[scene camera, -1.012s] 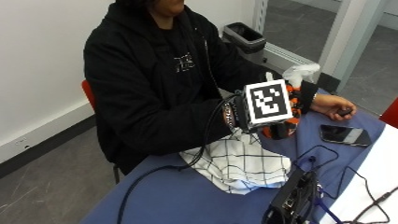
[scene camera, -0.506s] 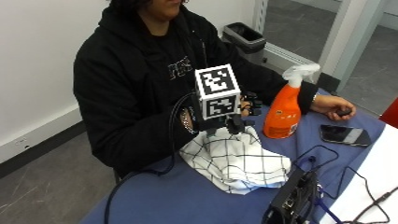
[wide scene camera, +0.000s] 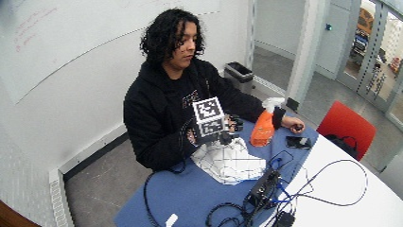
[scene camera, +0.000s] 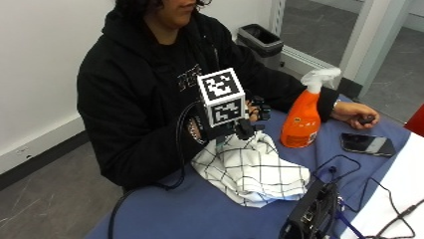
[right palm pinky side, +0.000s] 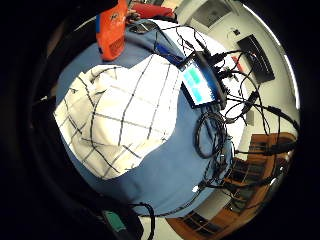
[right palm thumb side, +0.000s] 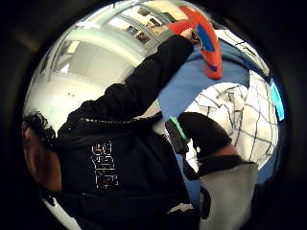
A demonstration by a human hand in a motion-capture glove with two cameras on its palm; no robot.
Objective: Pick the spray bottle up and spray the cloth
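Observation:
An orange spray bottle [scene camera: 300, 122] with a white trigger head stands upright on the blue table [scene camera: 199, 214], to the right of the cloth. The white checked cloth [scene camera: 255, 169] lies crumpled in front of the person. My gloved right hand [scene camera: 255, 115] hovers just above the cloth's near, raised edge, fingers loosely curled and holding nothing. It is well apart from the bottle. The little finger side palm view looks down on the cloth [right palm pinky side: 125, 115] with the bottle [right palm pinky side: 112, 30] beyond it. In the thumb side palm view the gloved thumb [right palm thumb side: 206, 134] shows before the cloth [right palm thumb side: 240, 108].
The bare left hand [scene camera: 358, 114] rests on the table right of the bottle, holding a small dark thing. A phone [scene camera: 368, 144] lies near it. A black device [scene camera: 315, 214] with cables [right palm pinky side: 210, 135] sits at the table's front. A bin [scene camera: 262, 40] stands behind.
One second ago my hand was at the bottle. It has since drawn away toward the person's body and now sits over the cloth. The bottle stays upright on the table.

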